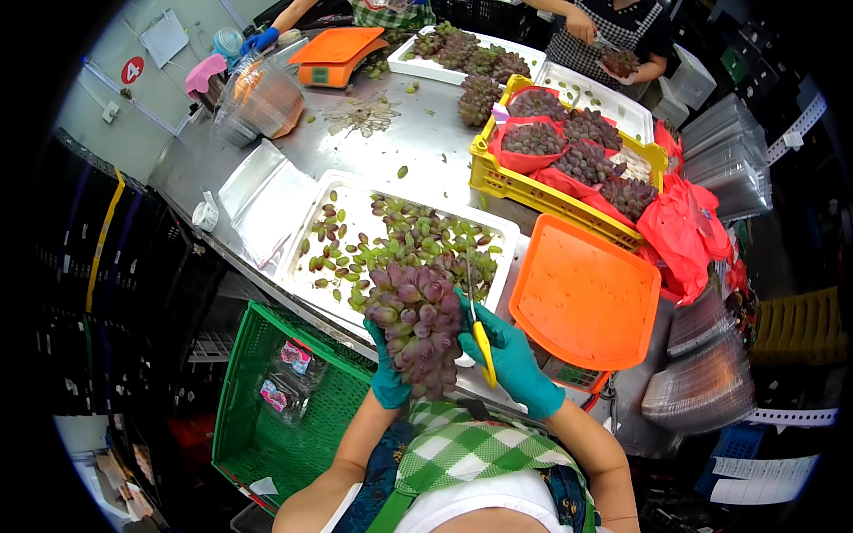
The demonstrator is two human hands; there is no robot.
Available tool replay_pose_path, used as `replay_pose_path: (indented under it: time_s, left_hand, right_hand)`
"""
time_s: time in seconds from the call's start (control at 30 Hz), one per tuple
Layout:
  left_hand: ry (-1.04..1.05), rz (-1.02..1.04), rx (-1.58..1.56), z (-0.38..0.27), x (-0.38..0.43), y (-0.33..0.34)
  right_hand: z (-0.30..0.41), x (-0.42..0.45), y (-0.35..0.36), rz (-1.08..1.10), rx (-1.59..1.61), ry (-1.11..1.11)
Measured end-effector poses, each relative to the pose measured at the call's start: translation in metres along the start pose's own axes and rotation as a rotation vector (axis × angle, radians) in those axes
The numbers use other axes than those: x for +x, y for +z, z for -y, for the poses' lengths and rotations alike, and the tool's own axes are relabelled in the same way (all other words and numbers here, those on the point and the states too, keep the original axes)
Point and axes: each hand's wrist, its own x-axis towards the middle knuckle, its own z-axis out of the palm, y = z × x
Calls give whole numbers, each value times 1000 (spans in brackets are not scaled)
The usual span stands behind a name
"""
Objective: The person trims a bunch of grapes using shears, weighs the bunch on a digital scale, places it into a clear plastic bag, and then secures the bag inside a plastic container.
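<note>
A large bunch of reddish-purple grapes (420, 326) is held up over the near edge of a white tray (310, 300). My left hand (390, 363), in a teal glove, supports the bunch from its left side. On the other side my right hand (510, 356), gloved alike, grips scissors with yellow handles (484, 353); their blades point away from me, beside the bunch. Whether the right fingers also touch the grapes is hard to tell. Loose green and reddish grapes (413, 230) lie scattered and heaped in the tray.
Right of the tray stands an orange scale (586, 293), with a yellow crate (560, 200) of grape bunches behind it. A green basket (233, 400) with clear packs is at lower left. Plastic bags (260, 200) lie left. Two people work across the table; one holds a bunch (620, 63).
</note>
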Motion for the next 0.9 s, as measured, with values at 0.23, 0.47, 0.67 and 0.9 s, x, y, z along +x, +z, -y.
replay_pose_path:
  time_s: [0.23, 0.47, 0.67, 0.9]
  left_hand:
    - [-119, -15, 5, -2, -11, -12]
    - [-264, -5, -149, -3, 1, -11]
    - [-214, -106, 135, -7, 4, 17]
    - [-150, -110, 328, -4, 10, 23]
  right_hand:
    - [28, -9, -3, -150, -331, -234]
    - [49, -19, -12, -175, -770, -305]
    - [62, -26, -18, -139, -974, -306]
    - [63, -27, -25, -77, -1113, -237]
